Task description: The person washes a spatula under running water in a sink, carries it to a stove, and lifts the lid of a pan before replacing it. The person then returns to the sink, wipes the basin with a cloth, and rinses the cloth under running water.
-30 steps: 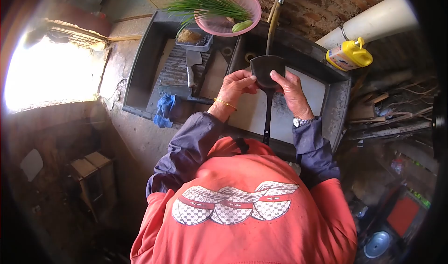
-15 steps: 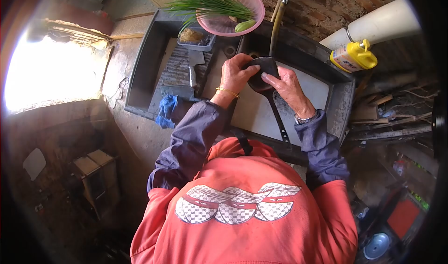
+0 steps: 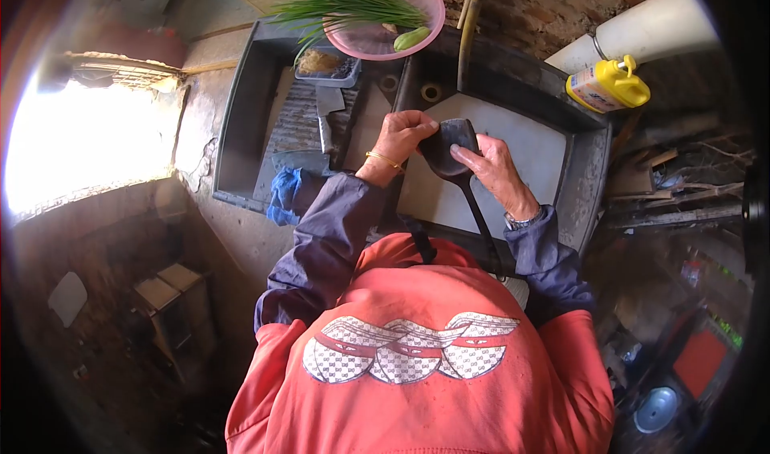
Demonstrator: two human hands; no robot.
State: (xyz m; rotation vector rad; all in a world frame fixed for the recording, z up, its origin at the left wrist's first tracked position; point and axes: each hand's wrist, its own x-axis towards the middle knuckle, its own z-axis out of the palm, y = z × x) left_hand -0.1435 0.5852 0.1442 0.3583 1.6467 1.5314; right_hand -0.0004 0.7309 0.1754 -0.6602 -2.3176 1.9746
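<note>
Over the right basin of the dark sink (image 3: 589, 183), a black spatula (image 3: 446, 147) is held with its broad head away from me and its long handle pointing toward my body. My left hand (image 3: 397, 141) pinches the left edge of the head between thumb and fingers. My right hand (image 3: 499, 173) grips the head from the right, its thumb lying on the dark face and its other fingers mostly hidden behind. The far end of the handle reaches down near my red clothing.
A pink basin (image 3: 437, 33) with long green stalks (image 3: 361, 11) and a green vegetable (image 3: 411, 38) stands behind the sink. At left are a cleaver (image 3: 327, 121), a small tub (image 3: 349, 73) and a blue cloth (image 3: 286, 193). A yellow bottle (image 3: 613, 87) stands at right; a tap pipe (image 3: 468, 49) rises behind.
The spatula's head has tilted and come slightly toward me. My left thumb has slid from its face to its upper left edge. The right hand still holds it.
</note>
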